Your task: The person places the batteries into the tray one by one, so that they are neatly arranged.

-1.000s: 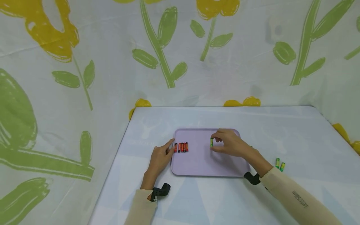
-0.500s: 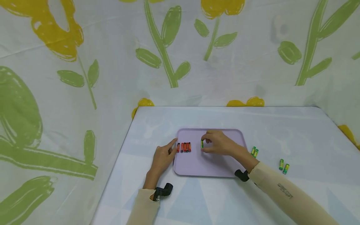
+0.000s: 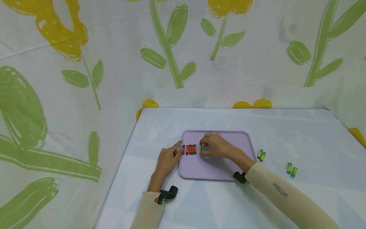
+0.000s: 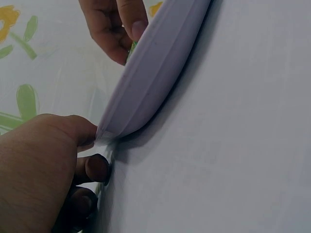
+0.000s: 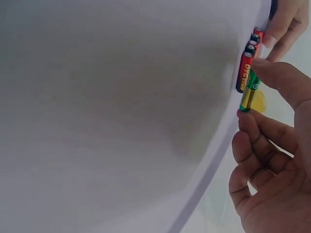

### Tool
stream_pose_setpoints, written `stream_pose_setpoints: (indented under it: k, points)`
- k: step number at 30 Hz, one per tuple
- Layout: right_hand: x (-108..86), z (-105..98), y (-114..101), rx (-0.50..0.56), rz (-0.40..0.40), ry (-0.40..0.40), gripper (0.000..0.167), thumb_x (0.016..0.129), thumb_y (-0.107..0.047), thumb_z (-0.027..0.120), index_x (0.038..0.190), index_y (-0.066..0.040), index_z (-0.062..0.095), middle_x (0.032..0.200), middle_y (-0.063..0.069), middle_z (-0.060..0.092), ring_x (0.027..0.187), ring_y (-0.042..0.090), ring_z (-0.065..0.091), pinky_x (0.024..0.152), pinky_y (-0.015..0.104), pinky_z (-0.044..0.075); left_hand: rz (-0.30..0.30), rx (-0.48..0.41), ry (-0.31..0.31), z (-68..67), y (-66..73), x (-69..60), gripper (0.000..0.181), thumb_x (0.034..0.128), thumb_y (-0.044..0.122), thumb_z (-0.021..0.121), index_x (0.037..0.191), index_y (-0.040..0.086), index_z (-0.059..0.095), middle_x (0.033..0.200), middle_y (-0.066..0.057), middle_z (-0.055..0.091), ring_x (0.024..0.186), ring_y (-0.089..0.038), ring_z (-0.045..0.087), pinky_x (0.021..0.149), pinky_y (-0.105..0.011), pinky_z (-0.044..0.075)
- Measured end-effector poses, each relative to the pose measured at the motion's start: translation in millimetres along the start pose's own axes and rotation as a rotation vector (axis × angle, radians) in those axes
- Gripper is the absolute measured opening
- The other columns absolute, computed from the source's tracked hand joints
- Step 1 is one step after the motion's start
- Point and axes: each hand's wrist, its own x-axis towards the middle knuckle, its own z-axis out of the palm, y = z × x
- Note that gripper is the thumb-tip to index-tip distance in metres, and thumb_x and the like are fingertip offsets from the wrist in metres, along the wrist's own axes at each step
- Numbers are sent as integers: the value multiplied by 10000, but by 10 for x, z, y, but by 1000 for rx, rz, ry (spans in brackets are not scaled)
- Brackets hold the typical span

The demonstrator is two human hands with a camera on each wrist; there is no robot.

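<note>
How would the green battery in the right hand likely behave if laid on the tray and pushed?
The green battery is a slim cylinder, so a sideways push would probably roll it across the flat tray. Smooth and shiny, it may feel slippery. It looks stiff, unbent under the pinch of the right hand.

Versus a second ago: your right hand [image 3: 215,145] holds a green battery [image 3: 200,147] farther left over the tray [image 3: 200,169], now near the red batteries [image 3: 190,149]. Your right forearm [image 3: 242,160] no longer hides two loose green batteries [image 3: 260,154] beside the tray.
</note>
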Motion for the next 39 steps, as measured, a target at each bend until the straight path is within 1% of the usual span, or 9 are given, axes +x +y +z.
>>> stream_pose_setpoints:
  k: [8, 12, 16, 19, 24, 28, 32, 35, 39]
  points:
    - [69, 60, 10, -34, -17, 0, 399, 814, -347, 832, 1117, -109, 725, 875, -51, 553, 817, 130, 486, 786, 348, 361, 25, 7, 13, 36, -3, 10, 409, 991, 261, 632, 1392, 178, 624, 615, 124, 510, 546, -108, 407, 681, -343, 366]
    - [91, 76, 6, -42, -18, -9, 408, 814, -342, 832, 1124, -101, 725, 875, -44, 556, 829, 134, 486, 790, 352, 360, 33, 8, 18, 37, -7, 7, 407, 989, 257, 634, 1388, 179, 628, 619, 119, 516, 551, -107, 412, 639, -328, 368]
    - [98, 86, -6, -43, -14, -13, 420, 810, -338, 836, 1131, -91, 725, 876, -38, 562, 829, 135, 487, 787, 355, 360, 26, 13, 14, 29, -6, -2, 410, 987, 256, 641, 1390, 184, 626, 620, 119, 516, 554, -103, 416, 600, -310, 366]
    - [103, 81, -21, -42, -3, -22, 445, 812, -351, 833, 1151, -86, 719, 888, -30, 569, 832, 138, 490, 794, 359, 365, 18, 19, 11, 16, -8, -4, 407, 989, 251, 639, 1390, 179, 626, 607, 117, 505, 547, -98, 413, 574, -302, 362]
    - [92, 18, -47, -51, 32, -48, 491, 820, -392, 823, 1191, -92, 706, 924, -35, 584, 863, 140, 516, 840, 387, 382, 16, 29, -2, -5, -14, 4, 408, 995, 258, 634, 1395, 179, 622, 617, 122, 514, 551, -99, 413, 612, -311, 367]
    - [6, -99, -50, -20, 54, -50, 466, 844, -375, 805, 1199, -92, 701, 960, -23, 605, 894, 156, 554, 897, 431, 387, 7, 32, -13, -3, -11, 8, 412, 996, 270, 631, 1400, 186, 617, 629, 121, 512, 555, -101, 411, 649, -328, 365]
    - [-146, -237, -46, 27, 60, -16, 434, 865, -333, 792, 1198, -71, 696, 1001, 25, 635, 944, 202, 587, 963, 474, 380, 6, 39, -15, 1, -26, 6, 414, 998, 269, 624, 1402, 179, 614, 633, 109, 508, 559, -105, 407, 665, -334, 362]
    - [-289, -331, -43, 36, 53, 22, 427, 873, -324, 785, 1193, -56, 695, 1015, 55, 647, 963, 226, 592, 955, 478, 406, -6, 49, -15, 13, -36, 9, 416, 1001, 273, 618, 1408, 188, 609, 630, 109, 504, 568, -103, 406, 654, -326, 359]
    - [-515, -405, -2, 12, 37, 89, 408, 871, -325, 787, 1170, -62, 699, 978, 36, 644, 936, 192, 575, 925, 471, 415, -24, 30, -22, 12, -23, 6, 423, 1004, 279, 618, 1418, 197, 599, 623, 99, 500, 571, -124, 400, 657, -331, 350]
